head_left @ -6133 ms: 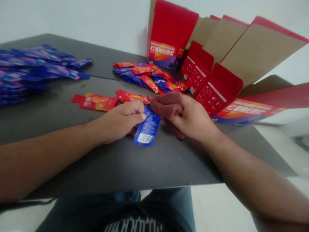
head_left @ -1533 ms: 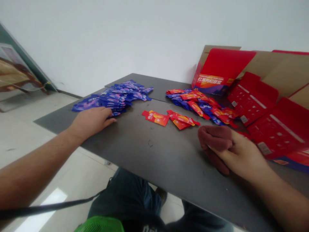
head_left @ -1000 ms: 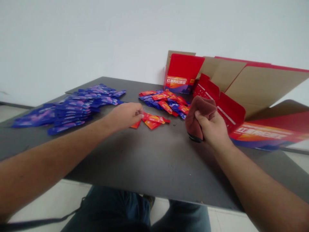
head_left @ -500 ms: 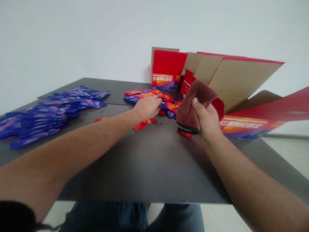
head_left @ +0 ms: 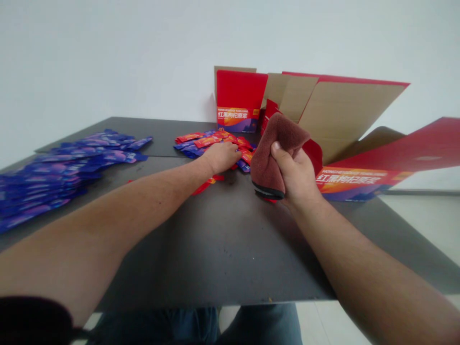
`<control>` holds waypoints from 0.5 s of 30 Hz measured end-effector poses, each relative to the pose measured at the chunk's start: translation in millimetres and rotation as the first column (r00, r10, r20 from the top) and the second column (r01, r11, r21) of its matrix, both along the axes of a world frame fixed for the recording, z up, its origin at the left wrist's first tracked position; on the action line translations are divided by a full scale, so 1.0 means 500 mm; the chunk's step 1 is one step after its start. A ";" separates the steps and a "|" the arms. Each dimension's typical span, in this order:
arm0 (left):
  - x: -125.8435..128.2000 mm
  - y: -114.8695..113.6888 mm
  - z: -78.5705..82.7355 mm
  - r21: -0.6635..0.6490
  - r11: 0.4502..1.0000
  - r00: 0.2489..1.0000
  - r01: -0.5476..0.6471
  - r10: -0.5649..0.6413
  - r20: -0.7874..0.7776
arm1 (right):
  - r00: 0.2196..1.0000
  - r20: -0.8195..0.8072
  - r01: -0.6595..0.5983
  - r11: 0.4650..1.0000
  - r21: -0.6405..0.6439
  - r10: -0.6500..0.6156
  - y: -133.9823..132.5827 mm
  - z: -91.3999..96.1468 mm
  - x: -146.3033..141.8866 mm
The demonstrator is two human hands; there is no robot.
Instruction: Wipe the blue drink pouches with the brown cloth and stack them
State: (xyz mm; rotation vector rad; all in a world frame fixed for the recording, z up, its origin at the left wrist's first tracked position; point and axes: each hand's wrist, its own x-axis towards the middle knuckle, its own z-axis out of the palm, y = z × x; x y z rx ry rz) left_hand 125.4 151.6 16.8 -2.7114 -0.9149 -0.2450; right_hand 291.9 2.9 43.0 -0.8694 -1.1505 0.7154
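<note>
At ten o'clock on the dark worktop (head_left: 215, 258) lies a heap of blue-purple sachets (head_left: 68, 175). Our left hand (head_left: 221, 158) lies palm down with its fingers together on the mixed red and blue sachets (head_left: 194, 143) at twelve o'clock; we cannot tell whether it pinches one. A red printed carton (head_left: 239, 100) stands behind them. Our right hand (head_left: 296, 175) clenches a folded maroon cloth (head_left: 273, 148) at one o'clock, thumb pressed on top. An opened red-and-kraft carton (head_left: 354, 184) sprawls at two o'clock.
</note>
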 end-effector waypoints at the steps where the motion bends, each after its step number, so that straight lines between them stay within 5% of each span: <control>1: -0.003 0.001 0.006 0.023 1.000 1.000 0.010 -0.010 -0.005 | 1.000 -0.007 0.001 1.000 0.000 -0.001 0.000 0.001 -0.001; 7: -0.047 -0.040 0.055 0.177 0.984 0.999 0.031 -0.034 0.014 | 1.000 0.022 0.020 1.000 0.000 -0.020 -0.001 0.005 0.002; 11: -0.101 -0.142 0.070 0.323 0.934 0.988 0.155 -0.145 -0.056 | 0.999 -0.009 0.042 0.999 0.023 -0.042 0.003 0.007 0.009; 15: -0.150 -0.259 0.052 0.347 0.892 0.957 0.291 -0.269 -0.112 | 0.999 -0.008 0.052 0.998 0.026 -0.052 0.007 0.006 0.014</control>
